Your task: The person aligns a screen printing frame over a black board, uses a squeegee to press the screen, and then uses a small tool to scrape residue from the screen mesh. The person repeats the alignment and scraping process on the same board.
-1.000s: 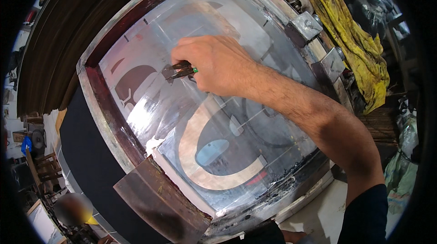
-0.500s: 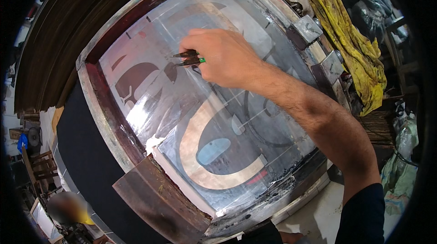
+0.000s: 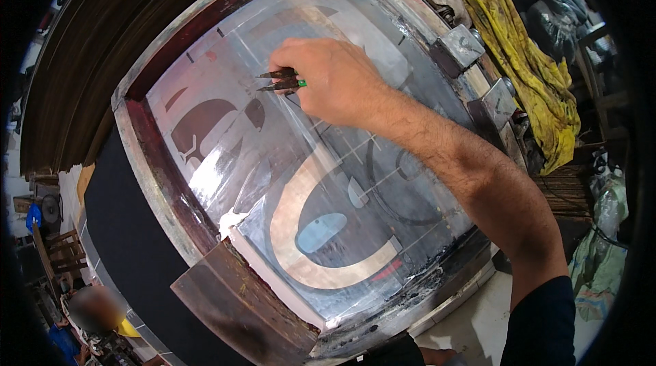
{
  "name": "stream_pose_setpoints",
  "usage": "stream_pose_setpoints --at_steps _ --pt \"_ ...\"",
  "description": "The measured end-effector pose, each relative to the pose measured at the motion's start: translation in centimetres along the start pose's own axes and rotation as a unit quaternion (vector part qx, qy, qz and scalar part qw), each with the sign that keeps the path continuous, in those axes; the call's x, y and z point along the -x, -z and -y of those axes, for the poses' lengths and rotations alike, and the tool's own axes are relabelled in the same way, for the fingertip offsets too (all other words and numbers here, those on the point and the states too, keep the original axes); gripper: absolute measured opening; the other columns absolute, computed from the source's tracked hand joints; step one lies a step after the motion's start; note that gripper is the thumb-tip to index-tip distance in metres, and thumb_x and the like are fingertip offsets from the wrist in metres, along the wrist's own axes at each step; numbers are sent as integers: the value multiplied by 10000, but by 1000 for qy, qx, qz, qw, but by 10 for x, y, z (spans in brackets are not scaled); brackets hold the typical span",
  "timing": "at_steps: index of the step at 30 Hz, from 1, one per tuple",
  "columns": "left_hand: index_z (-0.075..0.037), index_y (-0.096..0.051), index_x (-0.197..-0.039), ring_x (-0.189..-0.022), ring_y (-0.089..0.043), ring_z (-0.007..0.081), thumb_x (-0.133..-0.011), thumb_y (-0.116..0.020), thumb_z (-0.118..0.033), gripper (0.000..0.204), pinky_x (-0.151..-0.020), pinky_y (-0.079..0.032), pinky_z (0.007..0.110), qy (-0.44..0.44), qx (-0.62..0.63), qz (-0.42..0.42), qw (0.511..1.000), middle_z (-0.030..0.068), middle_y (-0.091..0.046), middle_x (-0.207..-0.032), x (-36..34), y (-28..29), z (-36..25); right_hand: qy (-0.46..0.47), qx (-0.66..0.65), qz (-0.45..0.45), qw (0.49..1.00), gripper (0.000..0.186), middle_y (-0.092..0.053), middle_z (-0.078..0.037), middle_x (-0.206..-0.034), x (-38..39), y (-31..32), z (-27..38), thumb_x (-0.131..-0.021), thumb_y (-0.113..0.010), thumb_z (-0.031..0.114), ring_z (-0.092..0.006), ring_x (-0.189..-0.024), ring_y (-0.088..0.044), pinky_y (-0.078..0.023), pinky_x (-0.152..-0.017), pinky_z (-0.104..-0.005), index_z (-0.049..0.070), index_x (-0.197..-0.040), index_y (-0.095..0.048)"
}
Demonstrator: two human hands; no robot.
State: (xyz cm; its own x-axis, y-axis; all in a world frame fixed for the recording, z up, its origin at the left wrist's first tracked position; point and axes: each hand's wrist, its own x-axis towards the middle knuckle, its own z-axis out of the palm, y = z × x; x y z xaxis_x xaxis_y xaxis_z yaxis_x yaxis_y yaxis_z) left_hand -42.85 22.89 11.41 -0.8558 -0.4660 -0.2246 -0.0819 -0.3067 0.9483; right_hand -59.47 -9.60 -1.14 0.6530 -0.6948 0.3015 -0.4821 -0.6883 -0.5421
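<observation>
My right hand [image 3: 331, 79] is closed round a small dark pointed tool [image 3: 280, 86] with two blades and a green part, like snips or scissors. It is over the upper middle of a framed printing screen [image 3: 128, 110], whose translucent surface [image 3: 195, 127] shows grey shapes, a cream curved band [image 3: 290, 209] and a pale blue oval [image 3: 321, 229]. Whether the tips touch the surface I cannot tell. A worn brown board [image 3: 215, 298] lies over the frame's lower left corner, beside white paste [image 3: 229, 222]. My left hand is out of view.
Metal clamps [image 3: 458, 48] line the right edge, beside a stained yellow cloth [image 3: 519, 38]. Dark stacked sheets [image 3: 75, 59] stand upper left; a black panel [image 3: 119, 216] lies left of the frame. Plastic bags [image 3: 594, 257] are at far right. A blurred person [image 3: 96, 311] is at lower left.
My right hand and the tool have moved up the screen, away from me, and slightly right. The person at lower left has shifted a little, with more blue showing there.
</observation>
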Motion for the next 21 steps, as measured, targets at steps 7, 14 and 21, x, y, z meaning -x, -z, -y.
stream_pose_setpoints --at_steps 7,14,21 --pt "9 -673 -1286 -1148 -659 377 -793 -651 13 494 -943 -558 472 -13 30 2 999 198 -651 -1295 -1 4 -2 -12 20 1 1000 210 -693 -96 -978 -2 4 -4 -821 -635 -32 -370 -943 -679 -524 -778 -499 56 -1005 -686" --pt "14 -671 -1273 -1138 -660 392 -819 -636 -3 455 -934 -563 482 -5 58 18 998 198 -656 -1290 0 7 -4 -7 20 -18 1000 217 -691 -103 -977 -7 3 -8 -813 -642 -30 -383 -938 -674 -522 -779 -507 58 -1006 -687" --pt "5 -666 -1292 -1150 -656 398 -839 -637 -12 454 -938 -565 499 -11 59 11 998 196 -659 -1295 2 9 -3 -46 24 -5 999 170 -721 -98 -1037 -9 9 -13 -876 -720 79 -360 -1010 -704 -546 -848 -499 89 -1045 -731"
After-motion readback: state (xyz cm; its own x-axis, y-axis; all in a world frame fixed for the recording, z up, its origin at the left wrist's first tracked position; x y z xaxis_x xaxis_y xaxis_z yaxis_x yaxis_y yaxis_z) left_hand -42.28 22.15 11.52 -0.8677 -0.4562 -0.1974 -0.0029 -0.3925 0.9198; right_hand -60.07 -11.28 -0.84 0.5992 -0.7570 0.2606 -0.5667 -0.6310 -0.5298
